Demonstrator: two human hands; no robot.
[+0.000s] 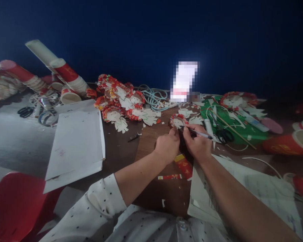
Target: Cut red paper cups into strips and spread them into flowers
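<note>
A red-rimmed figure (177,121) sits toward the far side of the brown table (147,148), by a pen's (197,132) tip. The right hand (198,143) is closed around that pen; the left hand (167,148) comes up to the figure, but I can't tell whether it grips. Scraps (163,203) litter the tabletop. Similar figures (120,97) heap to the left, papers (255,178) spread at right, and a dark blue wall (103,37) stands behind.

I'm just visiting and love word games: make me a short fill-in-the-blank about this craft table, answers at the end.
1. The person's right hand holds a ____.
2. The white sleeve on the left arm is patterned with dark ____.
3. The seat at the lower left is coloured ____.

Missing words: pen; dots; red.
</note>
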